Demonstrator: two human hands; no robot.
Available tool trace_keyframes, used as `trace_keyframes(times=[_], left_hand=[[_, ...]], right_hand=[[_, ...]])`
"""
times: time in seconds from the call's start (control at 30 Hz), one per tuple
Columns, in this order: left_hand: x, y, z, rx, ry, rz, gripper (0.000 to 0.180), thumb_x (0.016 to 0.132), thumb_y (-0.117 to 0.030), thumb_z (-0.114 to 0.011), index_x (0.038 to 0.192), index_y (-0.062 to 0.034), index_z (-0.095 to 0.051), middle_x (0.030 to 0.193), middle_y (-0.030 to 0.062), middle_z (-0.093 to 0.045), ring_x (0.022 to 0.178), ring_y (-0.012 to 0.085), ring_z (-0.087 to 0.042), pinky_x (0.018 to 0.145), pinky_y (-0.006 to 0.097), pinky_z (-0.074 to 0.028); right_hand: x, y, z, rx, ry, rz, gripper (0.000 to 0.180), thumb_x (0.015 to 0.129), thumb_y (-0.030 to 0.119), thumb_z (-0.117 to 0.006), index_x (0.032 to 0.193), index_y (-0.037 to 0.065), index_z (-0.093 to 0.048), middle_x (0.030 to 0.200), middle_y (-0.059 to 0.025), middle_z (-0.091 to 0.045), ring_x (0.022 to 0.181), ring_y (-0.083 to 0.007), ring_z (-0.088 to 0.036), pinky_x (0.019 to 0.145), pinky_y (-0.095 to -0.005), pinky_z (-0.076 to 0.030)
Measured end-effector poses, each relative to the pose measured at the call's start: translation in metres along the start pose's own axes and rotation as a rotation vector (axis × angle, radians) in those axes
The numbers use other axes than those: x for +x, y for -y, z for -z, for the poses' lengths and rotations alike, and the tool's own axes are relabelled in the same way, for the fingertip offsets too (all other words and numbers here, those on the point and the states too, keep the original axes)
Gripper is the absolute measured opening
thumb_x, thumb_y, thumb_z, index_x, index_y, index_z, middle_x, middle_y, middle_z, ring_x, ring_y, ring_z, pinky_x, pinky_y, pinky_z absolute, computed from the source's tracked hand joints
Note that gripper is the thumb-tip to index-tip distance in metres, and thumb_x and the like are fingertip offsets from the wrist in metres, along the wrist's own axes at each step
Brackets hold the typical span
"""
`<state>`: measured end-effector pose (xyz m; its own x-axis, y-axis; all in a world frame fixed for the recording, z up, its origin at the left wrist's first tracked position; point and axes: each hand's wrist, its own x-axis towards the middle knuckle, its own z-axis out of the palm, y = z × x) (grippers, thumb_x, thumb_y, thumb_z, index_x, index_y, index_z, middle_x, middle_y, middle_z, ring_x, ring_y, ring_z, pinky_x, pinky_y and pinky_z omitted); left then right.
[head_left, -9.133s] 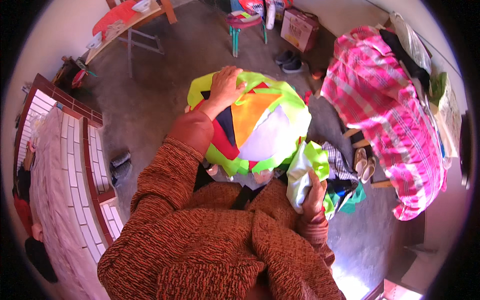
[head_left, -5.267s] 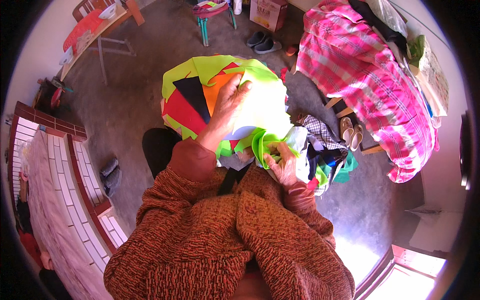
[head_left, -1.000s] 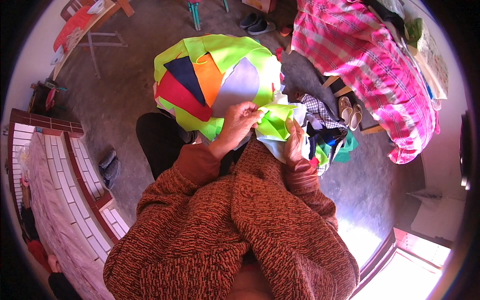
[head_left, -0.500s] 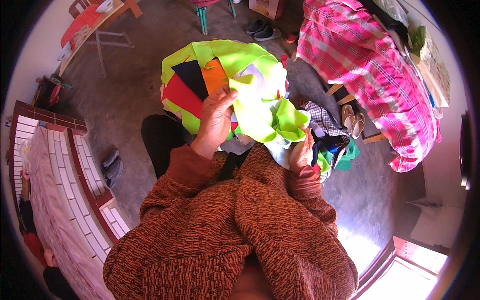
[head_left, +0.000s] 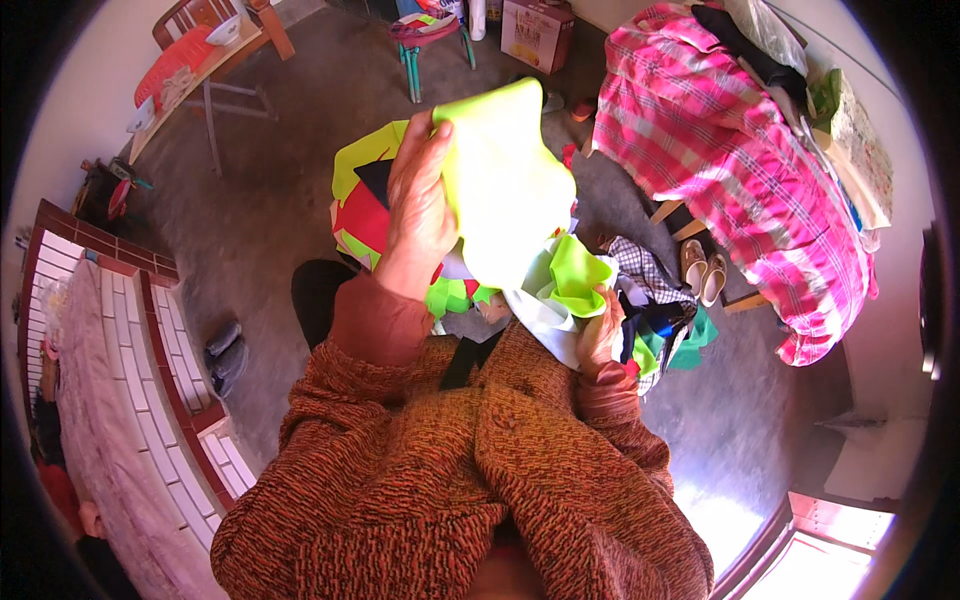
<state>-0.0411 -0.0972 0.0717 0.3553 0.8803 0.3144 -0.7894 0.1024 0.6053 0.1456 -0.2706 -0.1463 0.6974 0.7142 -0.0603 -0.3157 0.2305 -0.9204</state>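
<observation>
- In the head view, the left hand (head_left: 420, 205) was raised, thumb and fingers pinching the upper left edge of a lime cloth (head_left: 505, 180) that hung in front of the person, glaring white in its middle.
- The right hand (head_left: 600, 335) was lower, fingers curled around the right edge of a pale cloth (head_left: 543, 325) with a lime fold (head_left: 585, 282) on it; I couldn't tell whether that fold joined the raised cloth.
- Behind the lime cloth sat the many-coloured patchwork (head_left: 362, 222), mostly hidden, its left edge showing.
- Grey floor (head_left: 245, 205) stretched from that edge to the table (head_left: 172, 112) and the tiled ledge (head_left: 150, 345).
- Rightward was tighter: a checked cloth (head_left: 645, 262) lay just beside the right hand, with beige shoes (head_left: 703, 273) and a pink plaid cover (head_left: 725, 175) beyond.
</observation>
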Motion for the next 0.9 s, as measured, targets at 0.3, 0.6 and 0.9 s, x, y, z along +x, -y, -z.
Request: trace_keyframes(times=[0.3,0.6,0.9], left_hand=[[0.050,0.028,-0.008,-0.034,-0.149,-0.112,0.019,0.096,-0.017,-0.050,0.110,-0.0048,-0.051,0.105,0.0073,-0.060,0.096,0.0180,-0.060,0.086,0.037,-0.051],[0.019,0.082,0.091,0.407,-0.462,0.016,0.031,0.089,0.007,-0.047,0.118,-0.0030,-0.043,0.107,0.0114,-0.059,0.099,0.0205,-0.058,0.084,0.033,-0.051],[0.018,0.045,0.079,0.538,-0.250,0.014,0.068,0.084,0.016,-0.043,0.144,-0.0126,-0.028,0.113,0.0094,-0.059,0.098,0.0139,-0.057,0.090,0.026,-0.044]], right_hand=[[-0.001,0.006,0.001,-0.052,0.025,0.003,0.040,0.089,0.029,-0.057,0.111,-0.004,-0.057,0.096,-0.0064,-0.062,0.086,-0.0147,-0.058,0.079,-0.0239,-0.045],[-0.004,0.011,-0.009,-0.029,0.008,-0.031,0.038,0.089,0.030,-0.058,0.109,-0.002,-0.058,0.097,-0.0079,-0.063,0.086,-0.0170,-0.060,0.076,-0.0257,-0.047],[-0.004,0.016,-0.008,-0.089,0.034,-0.032,0.036,0.090,0.026,-0.057,0.111,-0.003,-0.058,0.098,-0.0059,-0.063,0.087,-0.0146,-0.059,0.080,-0.0243,-0.046]])
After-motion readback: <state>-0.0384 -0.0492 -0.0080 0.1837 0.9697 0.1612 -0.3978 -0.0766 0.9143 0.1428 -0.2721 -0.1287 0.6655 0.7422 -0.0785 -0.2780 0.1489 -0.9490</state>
